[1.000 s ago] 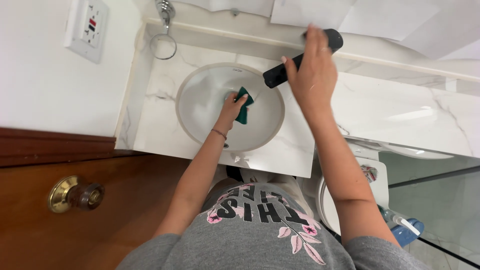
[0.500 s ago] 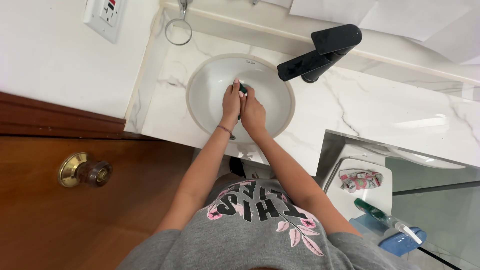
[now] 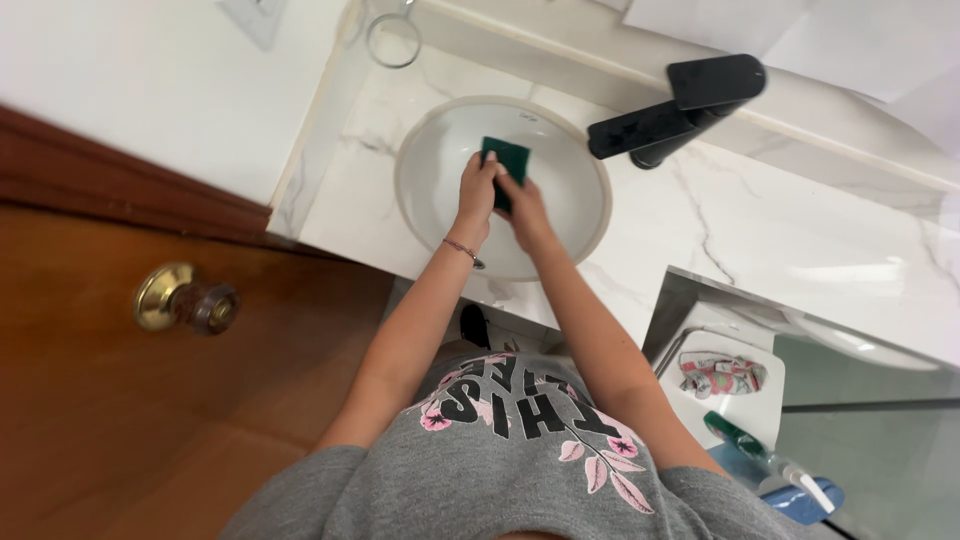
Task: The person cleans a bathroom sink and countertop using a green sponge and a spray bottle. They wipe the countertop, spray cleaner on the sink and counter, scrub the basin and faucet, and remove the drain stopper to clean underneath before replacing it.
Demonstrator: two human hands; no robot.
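Sponge, green, sits pinched between fingers of left hand and right hand over white basin; advise firm grip, below black faucet.

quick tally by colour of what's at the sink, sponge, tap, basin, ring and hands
green: 1, the sponge
black: 1, the tap
white: 1, the basin
clear or silvery: 1, the ring on the wall
hands: 2, the left hand and the right hand, both holding the sponge in the basin
total: 6
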